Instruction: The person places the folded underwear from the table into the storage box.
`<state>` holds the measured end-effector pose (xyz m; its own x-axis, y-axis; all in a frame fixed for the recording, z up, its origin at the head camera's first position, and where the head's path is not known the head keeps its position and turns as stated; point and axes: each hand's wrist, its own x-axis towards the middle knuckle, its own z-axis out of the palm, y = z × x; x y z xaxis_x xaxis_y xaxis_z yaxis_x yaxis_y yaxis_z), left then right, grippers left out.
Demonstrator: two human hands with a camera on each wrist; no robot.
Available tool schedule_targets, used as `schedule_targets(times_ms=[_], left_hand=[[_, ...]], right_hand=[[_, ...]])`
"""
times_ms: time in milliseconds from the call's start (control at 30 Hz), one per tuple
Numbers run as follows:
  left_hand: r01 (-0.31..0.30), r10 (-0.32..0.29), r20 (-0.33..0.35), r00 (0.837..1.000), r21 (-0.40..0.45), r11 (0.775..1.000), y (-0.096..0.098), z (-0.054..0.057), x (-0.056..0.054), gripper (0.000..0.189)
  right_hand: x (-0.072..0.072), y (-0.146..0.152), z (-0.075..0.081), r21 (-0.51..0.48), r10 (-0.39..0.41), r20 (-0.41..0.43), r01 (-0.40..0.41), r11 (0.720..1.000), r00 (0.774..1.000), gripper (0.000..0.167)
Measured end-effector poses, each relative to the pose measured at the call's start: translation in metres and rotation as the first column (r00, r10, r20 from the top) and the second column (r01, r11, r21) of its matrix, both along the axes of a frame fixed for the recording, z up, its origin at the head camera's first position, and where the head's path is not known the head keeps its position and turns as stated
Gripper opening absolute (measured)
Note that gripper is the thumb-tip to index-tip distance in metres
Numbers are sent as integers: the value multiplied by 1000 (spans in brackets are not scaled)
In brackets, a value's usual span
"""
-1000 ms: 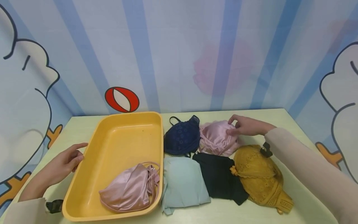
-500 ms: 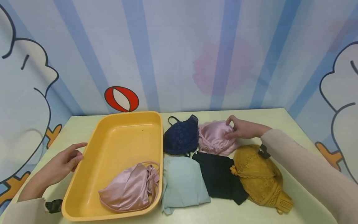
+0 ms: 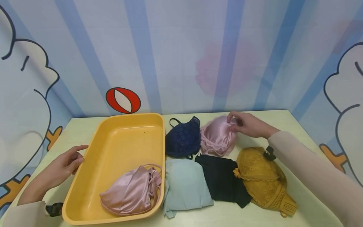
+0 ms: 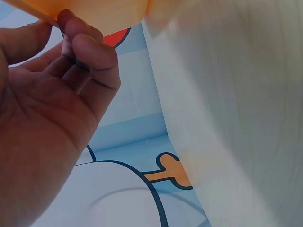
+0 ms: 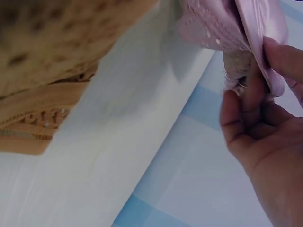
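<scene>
My right hand (image 3: 250, 124) pinches the right edge of a pink satin bra (image 3: 216, 132) with lace trim. In the right wrist view the thumb lies on the satin cup (image 5: 265, 28) with fingers curled behind it. That side is lifted, while the lace end stays low beside a navy lace bra (image 3: 183, 137). At the left, my left hand (image 3: 63, 167) holds the rim of a yellow tray (image 3: 113, 151), thumb and curled fingers at its outer edge. A mauve satin garment (image 3: 127, 192) with thin straps lies in the tray's near right corner.
Right of the tray, a folded pale green cloth (image 3: 187, 186) and a folded black cloth (image 3: 222, 178) lie side by side. A mustard lace bra (image 3: 262, 179) lies under my right forearm. A printed backdrop (image 3: 181, 56) rises behind the table.
The pink bra's right side has been raised and tipped up toward the left, and the right hand has risen with it. The left hand and tray have stayed put.
</scene>
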<state>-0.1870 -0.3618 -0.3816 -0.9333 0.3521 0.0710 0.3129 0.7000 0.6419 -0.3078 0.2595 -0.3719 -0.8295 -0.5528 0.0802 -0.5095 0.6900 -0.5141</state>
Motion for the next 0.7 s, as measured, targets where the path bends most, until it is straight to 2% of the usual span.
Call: schedule_targets(times_ms=[300,433,600,700], left_hand=[[7,-7,10,1000,0,1000,-1,0,-1,42],[7,-7,10,1000,1,1000,-1,0,0,43],[3,-3,-7,1000,-6,1000,0,-1,0,42],[-4,4,-11,1000,-11,1000,0,-1,0,42]], right_hand=[[10,0,17,-60,14,-109,-21,998,994,20],[17,1,29,-66,-13,-158,2,998,987,21],[27,3,44,-82,-59,-228,41,996,972,22],[33,4,51,-99,-67,-294,39,994,953,22]])
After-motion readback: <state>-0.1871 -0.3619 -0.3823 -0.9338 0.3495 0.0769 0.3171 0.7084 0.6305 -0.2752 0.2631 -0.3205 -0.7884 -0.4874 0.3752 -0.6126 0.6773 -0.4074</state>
